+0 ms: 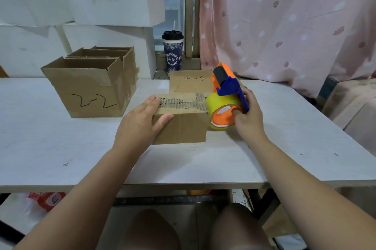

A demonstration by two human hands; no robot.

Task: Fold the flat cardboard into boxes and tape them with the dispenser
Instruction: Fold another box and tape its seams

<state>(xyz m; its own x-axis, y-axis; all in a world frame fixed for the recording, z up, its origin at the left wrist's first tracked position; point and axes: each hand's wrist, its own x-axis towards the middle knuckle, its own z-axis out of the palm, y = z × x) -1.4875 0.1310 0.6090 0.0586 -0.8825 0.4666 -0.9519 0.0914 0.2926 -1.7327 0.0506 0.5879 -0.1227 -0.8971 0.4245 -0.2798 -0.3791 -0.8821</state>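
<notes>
**A:** What is the biggest thing there?
**B:** A white laminate surface [61,139]. Near its middle stands a small closed brown cardboard box [183,129], and I place everything else from that box.

**A:** What is behind it?
**B:** Behind the box and to its right hangs a pink curtain with a feather print [284,25]. Behind and left of the box, apart from it, stands a row of open brown cardboard boxes [89,90]. The front one is marked "2-2" in black.

**A:** Any flat cardboard?
**B:** One flat brown cardboard sheet marked "4-3" [189,82] lies just behind the box, against its far edge.

**A:** And the dispenser?
**B:** The orange and blue tape dispenser with a yellowish roll [222,103] is at the box's right end. The roll is against the top right corner, and the black roller is raised up and back from the box.

**A:** Anything smaller?
**B:** A dark blue paper cup with a black lid and a straw [173,52] stands further behind the box, beyond the sheet.

**A:** The hands?
**B:** The left hand [140,121] lies flat on the box's left end. Its fingers [152,103] are straight and together across the torn, corrugated top, and the thumb runs down the near face. The right hand [248,115] is at the box's right, with its fingers [251,97] curled tight round the dispenser's blue handle and the thumb pushed into the roll's core.
</notes>
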